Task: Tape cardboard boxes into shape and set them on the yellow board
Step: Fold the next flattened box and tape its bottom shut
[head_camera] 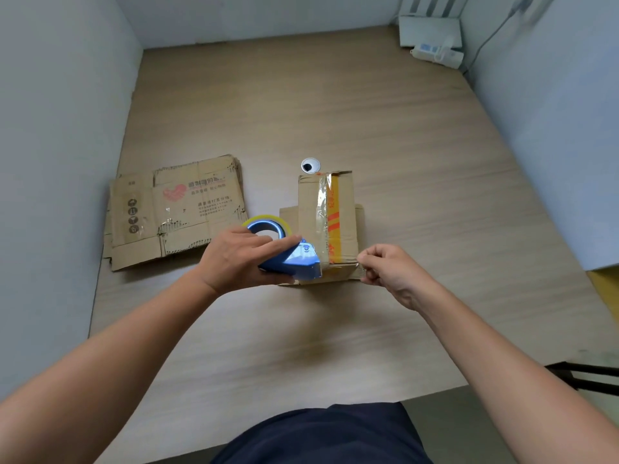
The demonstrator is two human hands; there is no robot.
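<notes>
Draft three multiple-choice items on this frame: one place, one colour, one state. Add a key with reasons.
1. Where does the stack of flattened cardboard lie relative to the cardboard box?
A) to its left
B) to its right
C) on top of it

2. What colour is the body of the tape dispenser?
A) red
B) blue
C) black

3. What is the left hand doing?
A) hanging empty
B) gripping the tape dispenser
C) lifting the flattened cardboard

Key:
1 A: the stack lies left of the box, apart from it.
2 B: the dispenser's plastic body is plainly blue.
3 B: its fingers close round the dispenser, which it holds at the box's near end.
</notes>
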